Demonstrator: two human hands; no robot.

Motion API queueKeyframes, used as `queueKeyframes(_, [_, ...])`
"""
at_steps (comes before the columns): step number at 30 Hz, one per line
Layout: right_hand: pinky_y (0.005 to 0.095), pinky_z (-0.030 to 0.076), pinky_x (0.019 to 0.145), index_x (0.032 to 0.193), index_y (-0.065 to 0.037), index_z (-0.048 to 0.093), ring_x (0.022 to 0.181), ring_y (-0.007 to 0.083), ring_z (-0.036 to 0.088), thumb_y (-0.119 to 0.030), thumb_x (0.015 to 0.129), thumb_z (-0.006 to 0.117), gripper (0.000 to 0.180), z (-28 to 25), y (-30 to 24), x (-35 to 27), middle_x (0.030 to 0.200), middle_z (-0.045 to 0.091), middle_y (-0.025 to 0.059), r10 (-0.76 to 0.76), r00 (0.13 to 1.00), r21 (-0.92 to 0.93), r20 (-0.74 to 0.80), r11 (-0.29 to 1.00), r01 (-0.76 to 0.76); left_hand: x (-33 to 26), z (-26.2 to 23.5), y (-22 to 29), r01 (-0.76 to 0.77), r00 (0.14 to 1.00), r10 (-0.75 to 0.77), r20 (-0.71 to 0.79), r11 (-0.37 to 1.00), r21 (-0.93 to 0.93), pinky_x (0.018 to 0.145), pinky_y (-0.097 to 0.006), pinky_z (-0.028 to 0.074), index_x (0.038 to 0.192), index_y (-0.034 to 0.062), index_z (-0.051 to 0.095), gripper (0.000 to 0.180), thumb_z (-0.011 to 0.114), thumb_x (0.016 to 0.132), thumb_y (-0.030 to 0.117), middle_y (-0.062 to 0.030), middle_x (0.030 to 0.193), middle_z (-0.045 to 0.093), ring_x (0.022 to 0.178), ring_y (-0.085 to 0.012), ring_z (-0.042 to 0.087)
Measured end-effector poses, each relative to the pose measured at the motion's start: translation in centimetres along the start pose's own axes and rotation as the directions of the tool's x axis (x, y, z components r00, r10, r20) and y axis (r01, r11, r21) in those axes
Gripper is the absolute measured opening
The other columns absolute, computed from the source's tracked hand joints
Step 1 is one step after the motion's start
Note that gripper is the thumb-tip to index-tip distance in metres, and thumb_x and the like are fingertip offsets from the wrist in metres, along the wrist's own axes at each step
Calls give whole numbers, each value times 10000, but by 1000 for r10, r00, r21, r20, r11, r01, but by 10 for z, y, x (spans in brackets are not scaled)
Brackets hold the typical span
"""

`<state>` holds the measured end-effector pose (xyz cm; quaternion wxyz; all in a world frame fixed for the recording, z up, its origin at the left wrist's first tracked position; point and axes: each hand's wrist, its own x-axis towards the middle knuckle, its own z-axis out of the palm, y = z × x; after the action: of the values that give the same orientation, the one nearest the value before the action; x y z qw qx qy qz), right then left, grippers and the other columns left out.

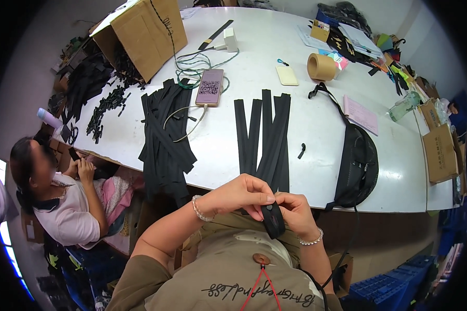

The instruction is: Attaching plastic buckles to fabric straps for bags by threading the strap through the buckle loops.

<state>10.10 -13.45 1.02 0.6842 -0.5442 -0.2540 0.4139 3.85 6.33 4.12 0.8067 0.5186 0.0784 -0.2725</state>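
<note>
In front of my body, a black fabric strip point(274, 222), seemingly zipper tape, hangs bent in a loop. My left hand point(248, 194) pinches its upper end between thumb and fingers. Close beside it, my right hand point(294, 211) is closed on the same strip's edge, fingertips nearly meeting the left ones. What lies between the fingertips is too small to make out. Just beyond my hands, several long black strips point(269, 135) lie fanned over the table's front edge. A small black zipper-pull-like piece point(302, 151) rests to their right.
A larger pile of black strips point(166, 135) lies left, partly under a phone point(209, 88) with a cable. Small black pieces point(105, 111) are heaped before a tipped cardboard box point(145, 39). A black waist bag point(357, 166) lies right. A co-worker point(67, 207) sits left.
</note>
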Motion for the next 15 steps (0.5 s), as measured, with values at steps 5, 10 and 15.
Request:
queueKeyframes(5, [179,422,607,863,33,620,684,34,519,16,860,561,61,2,-5,-2,777,572,-20,-43,998,22,39,999,42,-1,1,-3,36,998,-32,47,995,-96,617,-221,569,919,-8,628,202,612,882,190,-52,812,648,661,-155,672])
queueKeyframes(10, [179,440,603,867,24,629,677,40,543,-6,874,559,76,1,-10,-6,769,604,-2,-64,998,6,4,998,64,3,8,-9,-79,995,84,45,993,-90,608,-194,536,911,18,600,197,572,911,213,-28,804,632,648,-96,634])
queueKeyframes(15, [189,487,633,882,20,627,709,63,597,-52,897,555,103,7,-23,-7,798,659,46,-104,994,47,-25,993,105,4,17,-7,-106,994,104,-25,988,-112,632,-193,506,908,43,568,177,539,929,217,-7,795,615,667,-66,591])
